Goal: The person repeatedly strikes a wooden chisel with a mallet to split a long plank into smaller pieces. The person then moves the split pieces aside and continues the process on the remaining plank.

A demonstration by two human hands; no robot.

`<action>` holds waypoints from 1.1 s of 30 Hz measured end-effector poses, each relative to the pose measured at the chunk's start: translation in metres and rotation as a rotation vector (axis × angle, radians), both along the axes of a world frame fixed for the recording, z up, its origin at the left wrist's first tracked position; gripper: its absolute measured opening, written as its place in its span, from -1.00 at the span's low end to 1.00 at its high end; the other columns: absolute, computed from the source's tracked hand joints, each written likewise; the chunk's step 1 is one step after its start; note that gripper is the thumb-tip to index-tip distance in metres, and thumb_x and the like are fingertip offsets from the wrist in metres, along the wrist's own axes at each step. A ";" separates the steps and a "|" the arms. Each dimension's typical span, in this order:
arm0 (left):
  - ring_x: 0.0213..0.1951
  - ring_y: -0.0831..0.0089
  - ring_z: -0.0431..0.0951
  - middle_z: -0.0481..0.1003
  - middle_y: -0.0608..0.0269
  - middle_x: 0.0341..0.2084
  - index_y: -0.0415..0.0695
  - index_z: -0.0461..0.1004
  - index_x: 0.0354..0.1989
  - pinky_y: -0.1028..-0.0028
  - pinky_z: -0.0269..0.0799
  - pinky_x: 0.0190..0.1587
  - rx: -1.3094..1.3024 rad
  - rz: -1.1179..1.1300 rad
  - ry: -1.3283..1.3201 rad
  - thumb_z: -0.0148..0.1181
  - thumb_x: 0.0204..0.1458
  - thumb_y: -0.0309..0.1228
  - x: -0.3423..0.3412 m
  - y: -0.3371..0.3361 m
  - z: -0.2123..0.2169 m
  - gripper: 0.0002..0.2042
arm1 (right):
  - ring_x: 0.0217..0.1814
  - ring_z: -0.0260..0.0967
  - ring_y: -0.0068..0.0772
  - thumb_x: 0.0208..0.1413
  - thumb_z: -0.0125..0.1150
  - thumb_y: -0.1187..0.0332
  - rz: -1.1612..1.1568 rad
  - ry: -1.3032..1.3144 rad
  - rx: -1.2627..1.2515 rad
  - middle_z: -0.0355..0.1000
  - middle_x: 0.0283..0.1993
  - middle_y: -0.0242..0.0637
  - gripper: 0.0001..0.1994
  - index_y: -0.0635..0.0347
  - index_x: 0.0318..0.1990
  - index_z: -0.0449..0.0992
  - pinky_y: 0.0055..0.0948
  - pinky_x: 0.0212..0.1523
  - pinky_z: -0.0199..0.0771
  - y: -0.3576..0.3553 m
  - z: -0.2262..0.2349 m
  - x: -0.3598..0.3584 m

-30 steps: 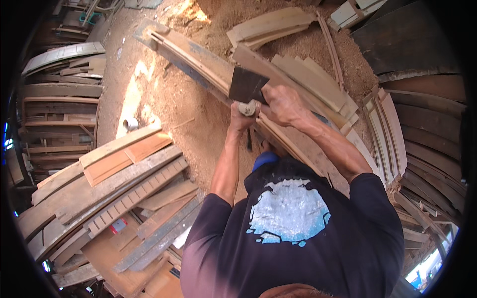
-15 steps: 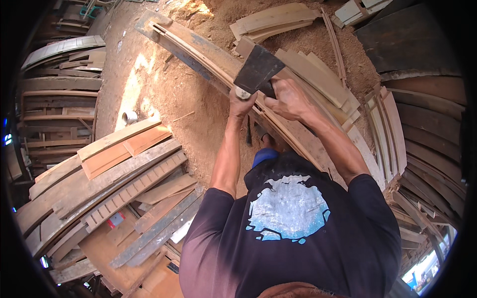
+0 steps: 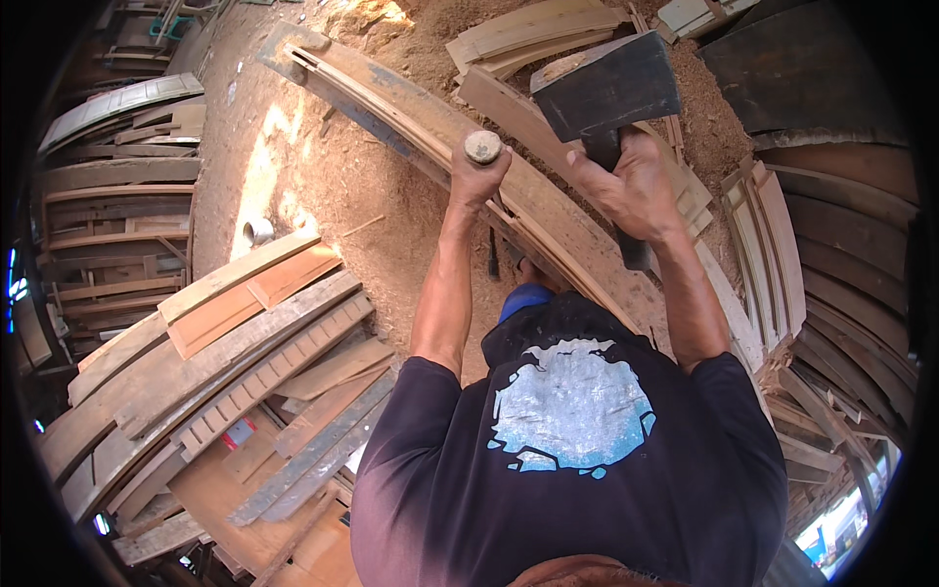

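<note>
Since half a second ago you've swung the axe (image 3: 606, 93) way up, so its head now sits high and close to the camera instead of down against the wood. It's a chunky dark metal head, wedge shaped, with a paler worn patch along the top edge, and it looks dull and well used. Your right hand (image 3: 631, 186) is clamped round the handle just under the head, knuckles toward the camera. Your left hand (image 3: 477, 171) is fisted tight round the butt of the handle, and you can see the round pale wooden end (image 3: 482, 147) poking out the top of your fist. Right below the axe lies the long curved plank (image 3: 440, 137), running from the upper left down toward your legs, with a groove along its length and a greyish weathered face. Sawdust ground (image 3: 323, 186) spreads under it, sunlit on the left side. More cut boards are piled at the top (image 3: 528, 34), a stack of flat planks (image 3: 245, 333) sits to your left, and curved staves (image 3: 773, 254) lean on the right.
</note>
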State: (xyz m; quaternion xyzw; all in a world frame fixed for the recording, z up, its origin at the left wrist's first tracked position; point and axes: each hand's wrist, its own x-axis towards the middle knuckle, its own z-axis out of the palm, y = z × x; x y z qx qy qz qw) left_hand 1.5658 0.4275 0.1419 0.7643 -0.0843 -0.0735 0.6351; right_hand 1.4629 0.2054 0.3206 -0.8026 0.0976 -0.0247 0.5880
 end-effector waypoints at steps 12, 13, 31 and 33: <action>-0.39 0.58 0.57 0.56 0.35 -0.48 -0.23 0.51 -0.30 0.52 0.51 -0.28 0.068 0.012 0.101 0.41 -0.05 -0.47 0.004 -0.004 0.005 -0.80 | -0.40 0.32 -0.53 0.10 0.29 0.35 -0.002 -0.005 0.020 0.42 -0.45 -0.34 -0.76 0.39 -0.20 0.56 -0.40 -0.32 0.41 -0.006 0.015 0.006; -0.39 0.58 0.57 0.56 0.35 -0.48 -0.23 0.51 -0.30 0.51 0.51 -0.28 0.061 0.007 0.099 0.41 -0.06 -0.46 0.004 -0.004 0.005 -0.80 | -0.41 0.31 -0.53 0.10 0.29 0.35 -0.002 -0.014 0.020 0.41 -0.47 -0.34 -0.76 0.39 -0.20 0.56 -0.40 -0.34 0.40 -0.005 0.015 0.006; -0.18 0.52 0.60 0.64 0.17 -0.26 -0.25 0.55 -0.07 0.45 0.53 -0.12 0.140 -0.146 -0.171 0.38 -0.12 -0.54 -0.020 -0.026 0.028 -0.63 | -0.16 0.49 0.31 0.01 0.28 0.37 0.311 0.190 -0.568 0.53 -0.30 0.19 -0.64 0.31 -0.02 0.46 0.06 -0.14 0.47 0.022 -0.052 0.021; -0.18 0.54 0.59 0.64 0.19 -0.24 -0.25 0.54 -0.06 0.46 0.53 -0.11 0.105 -0.085 -0.116 0.35 -0.09 -0.55 -0.020 -0.025 0.026 -0.65 | -0.18 0.50 0.30 0.02 0.28 0.37 0.270 0.121 -0.529 0.52 -0.32 0.18 -0.63 0.30 -0.02 0.46 0.05 -0.15 0.48 0.018 -0.036 0.024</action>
